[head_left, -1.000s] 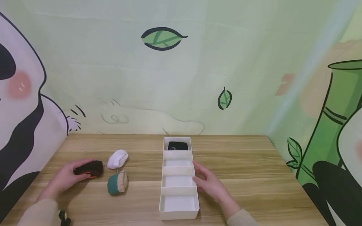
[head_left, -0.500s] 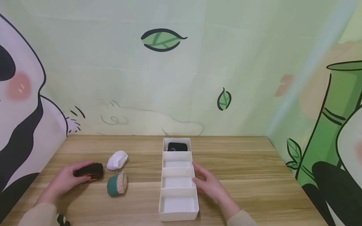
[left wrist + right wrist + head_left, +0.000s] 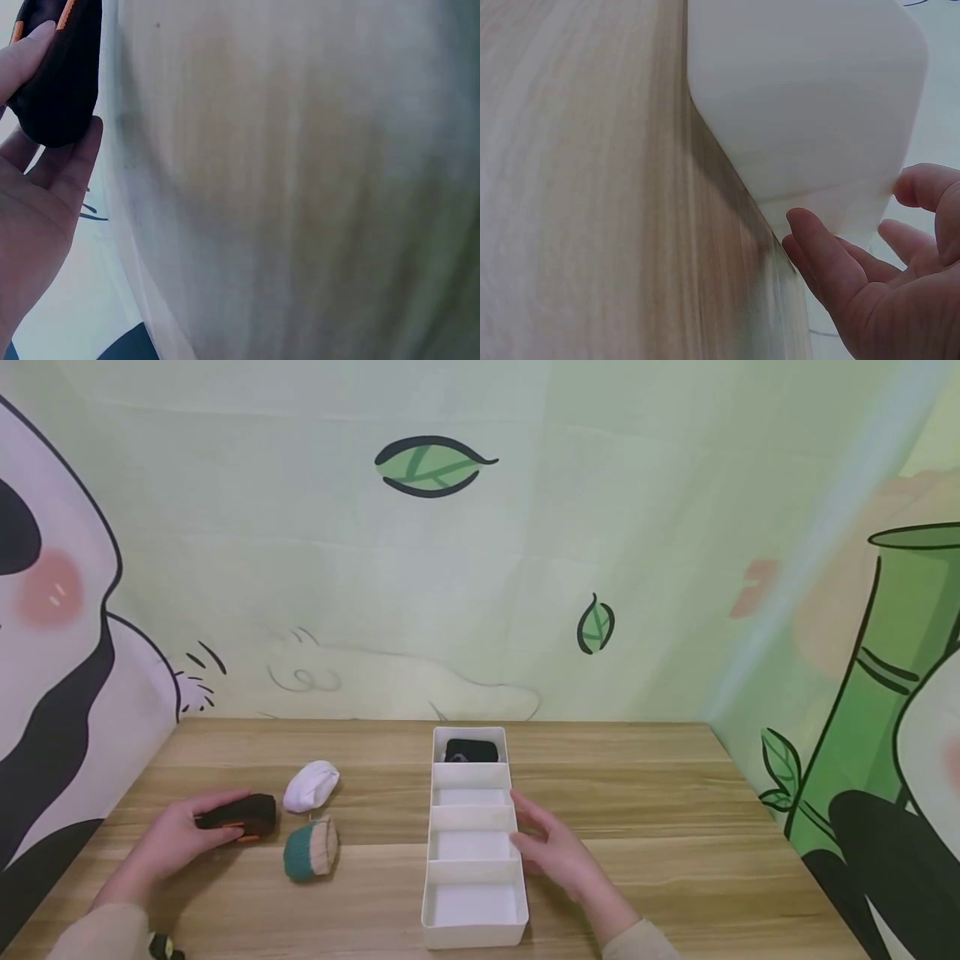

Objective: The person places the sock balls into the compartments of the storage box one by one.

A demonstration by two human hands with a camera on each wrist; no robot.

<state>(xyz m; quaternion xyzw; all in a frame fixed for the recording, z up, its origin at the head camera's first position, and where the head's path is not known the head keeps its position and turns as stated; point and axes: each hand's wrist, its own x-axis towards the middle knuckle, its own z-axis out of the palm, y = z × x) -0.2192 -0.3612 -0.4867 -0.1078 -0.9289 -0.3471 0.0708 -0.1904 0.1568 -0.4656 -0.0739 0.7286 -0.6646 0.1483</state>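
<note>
My left hand (image 3: 178,837) pinches a rolled black sock (image 3: 253,811) with orange trim between thumb and fingers, at the left of the table. In the left wrist view the black sock (image 3: 64,90) sits at the top left, thumb on its orange edge. Just right of it lie a rolled white sock (image 3: 311,786) and a rolled green-and-beige sock (image 3: 309,850). A long white divided box (image 3: 474,937) stands mid-table, a dark bundle (image 3: 471,750) in its far compartment. The fingertips of my right hand (image 3: 557,850) rest against the box's right side, fingers relaxed.
The wood-grain table (image 3: 637,793) ends at a pale green cloth backdrop (image 3: 300,527) printed with pandas, leaves and bamboo. A small dark object (image 3: 165,946) shows beside the left sleeve at the bottom edge.
The black sock has turned slightly in my left hand and shifted a little to the right. My right hand, the box and the other socks stay in place.
</note>
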